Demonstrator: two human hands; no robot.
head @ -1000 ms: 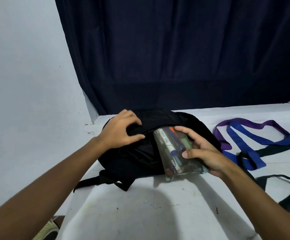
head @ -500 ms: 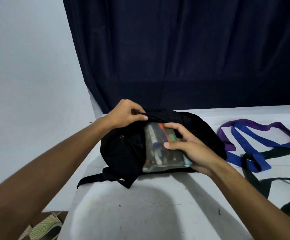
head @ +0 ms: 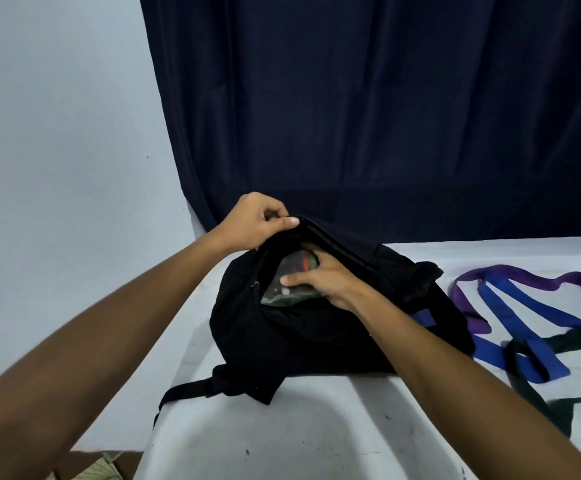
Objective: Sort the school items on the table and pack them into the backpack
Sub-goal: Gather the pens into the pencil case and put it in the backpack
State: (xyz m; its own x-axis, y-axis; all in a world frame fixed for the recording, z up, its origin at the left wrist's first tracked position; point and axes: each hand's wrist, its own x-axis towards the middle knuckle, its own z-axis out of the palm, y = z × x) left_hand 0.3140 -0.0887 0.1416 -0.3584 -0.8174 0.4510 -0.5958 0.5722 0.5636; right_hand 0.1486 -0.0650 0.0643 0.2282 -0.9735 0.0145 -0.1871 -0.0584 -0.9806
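A black backpack (head: 317, 334) lies on the white table (head: 282, 438), its top opening facing me. My left hand (head: 254, 220) pinches the upper edge of the opening and lifts it. My right hand (head: 320, 277) grips a clear pencil pouch (head: 284, 289) with pens and markers inside, thumb along its front. The pouch is partly inside the opening; its far end is hidden by the bag's flap and my fingers.
Purple, blue and dark green fabric straps (head: 511, 306) lie on the table right of the backpack. A black backpack strap (head: 185, 389) hangs off the table's left edge. A dark curtain (head: 386, 116) hangs behind, a pale wall at left.
My right hand has pushed the pouch from in front of the backpack into its opening. My left hand has raised the bag's upper edge higher.
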